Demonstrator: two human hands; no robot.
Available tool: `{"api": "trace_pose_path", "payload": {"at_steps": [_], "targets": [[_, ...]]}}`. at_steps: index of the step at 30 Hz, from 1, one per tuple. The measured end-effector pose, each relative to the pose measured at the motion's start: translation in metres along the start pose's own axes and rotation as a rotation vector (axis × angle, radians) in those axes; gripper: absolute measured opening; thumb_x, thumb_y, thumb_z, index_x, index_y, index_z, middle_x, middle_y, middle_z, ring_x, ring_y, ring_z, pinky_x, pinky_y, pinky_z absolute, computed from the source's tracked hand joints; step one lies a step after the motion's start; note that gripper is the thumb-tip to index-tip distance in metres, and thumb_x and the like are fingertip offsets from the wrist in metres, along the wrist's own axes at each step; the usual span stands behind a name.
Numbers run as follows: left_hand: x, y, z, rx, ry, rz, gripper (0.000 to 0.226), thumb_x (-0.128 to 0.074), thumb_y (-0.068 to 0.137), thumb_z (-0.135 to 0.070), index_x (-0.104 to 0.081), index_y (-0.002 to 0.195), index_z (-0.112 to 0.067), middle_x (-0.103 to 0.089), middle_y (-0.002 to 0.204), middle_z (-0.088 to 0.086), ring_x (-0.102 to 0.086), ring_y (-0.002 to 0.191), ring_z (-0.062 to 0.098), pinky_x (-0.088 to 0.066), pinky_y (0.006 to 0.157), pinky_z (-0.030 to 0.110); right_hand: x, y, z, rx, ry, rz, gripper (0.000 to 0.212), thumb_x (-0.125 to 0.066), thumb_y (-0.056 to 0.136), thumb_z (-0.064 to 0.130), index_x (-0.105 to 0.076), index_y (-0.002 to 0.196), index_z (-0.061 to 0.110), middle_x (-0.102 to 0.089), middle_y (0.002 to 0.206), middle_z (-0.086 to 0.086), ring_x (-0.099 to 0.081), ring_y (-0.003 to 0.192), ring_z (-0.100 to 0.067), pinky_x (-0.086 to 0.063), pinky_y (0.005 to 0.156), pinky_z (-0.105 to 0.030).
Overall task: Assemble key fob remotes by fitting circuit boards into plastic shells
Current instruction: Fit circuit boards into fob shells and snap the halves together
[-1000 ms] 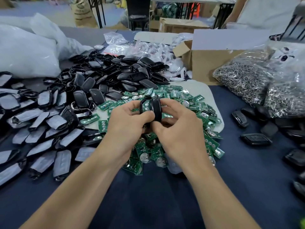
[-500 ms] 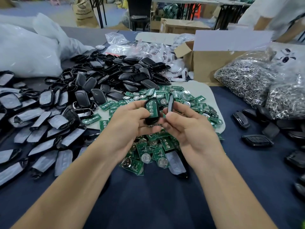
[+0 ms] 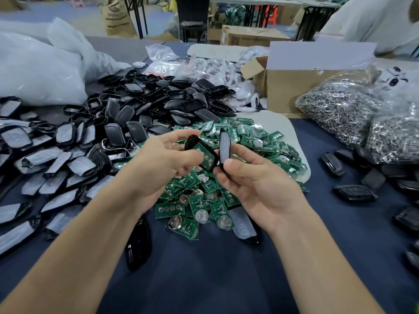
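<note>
The two halves that were pressed together a second ago have been drawn apart and now stand side by side, close but with a gap between them. The left hand (image 3: 158,164) has its fingers and thumb curled round the shell half (image 3: 192,141), tilted so its open face shows, and a green circuit board (image 3: 205,155) lies in it. The right hand (image 3: 260,184) pinches the cover (image 3: 224,148) between thumb and fingers, held upright and nearly edge-on, its pale grey lining facing the board. Both parts hang in the air over the heap of loose boards (image 3: 192,205), which spreads across the table (image 3: 204,279) from six o'clock of the hands round to two o'clock. A mound of empty black shells (image 3: 158,105) sits at eleven o'clock, grey-lined covers (image 3: 56,159) fan out at nine o'clock, and a few closed fobs (image 3: 354,192) lie at three o'clock. To my eye the step in hand is checking or reseating the board before closing the case. Whether the board sits flat in its recess I cannot tell from here. The next move, I would judge, calls for squaring the board in the shell, turning the cover to face it, lining up the edges all round and then squeezing evenly until the halves snap.
</note>
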State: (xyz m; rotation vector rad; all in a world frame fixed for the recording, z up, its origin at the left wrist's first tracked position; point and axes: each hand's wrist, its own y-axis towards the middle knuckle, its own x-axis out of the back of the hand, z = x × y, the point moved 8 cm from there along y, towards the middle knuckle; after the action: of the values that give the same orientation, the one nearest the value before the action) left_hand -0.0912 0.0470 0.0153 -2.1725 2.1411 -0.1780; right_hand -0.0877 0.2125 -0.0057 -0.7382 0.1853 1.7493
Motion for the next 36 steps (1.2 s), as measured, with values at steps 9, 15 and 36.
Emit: {"api": "trace_pose_path", "payload": {"at_steps": [9,15,36], "targets": [[0.000,0.004,0.004,0.013,-0.080,0.023,0.052,-0.069,0.091,0.003,-0.054,0.141,0.002,-0.071,0.076,0.005,-0.068,0.070,0.016,-0.056,0.067,0.020,0.004,-0.001,0.002,-0.004,0.081,-0.052,0.055,-0.073,0.063,0.000,-0.069,0.118,0.006,-0.076,0.089,-0.010,-0.073,0.074,-0.023,-0.061,0.071,-0.026],[-0.007,0.002,0.001,0.000,-0.070,0.014,0.029,-0.062,0.102,-0.018,-0.065,0.125,-0.001,-0.072,0.118,0.020,-0.075,0.078,0.024,-0.062,0.068,0.028,0.007,0.000,0.006,0.055,-0.012,-0.073,0.052,-0.075,0.063,0.003,-0.071,0.115,0.006,-0.074,0.086,-0.008,-0.068,0.072,-0.019,-0.059,0.068,-0.023],[-0.014,-0.007,0.000,-0.154,-0.044,-0.308,0.016,-0.079,0.088,-0.012,-0.082,0.088,-0.028,-0.081,0.086,-0.010,-0.075,0.083,0.004,-0.058,0.072,0.017,0.006,0.003,0.003,0.067,0.181,-0.078,0.049,-0.069,0.064,-0.005,-0.073,0.112,0.003,-0.079,0.106,-0.012,-0.077,0.087,-0.022,-0.063,0.080,-0.028]]}}
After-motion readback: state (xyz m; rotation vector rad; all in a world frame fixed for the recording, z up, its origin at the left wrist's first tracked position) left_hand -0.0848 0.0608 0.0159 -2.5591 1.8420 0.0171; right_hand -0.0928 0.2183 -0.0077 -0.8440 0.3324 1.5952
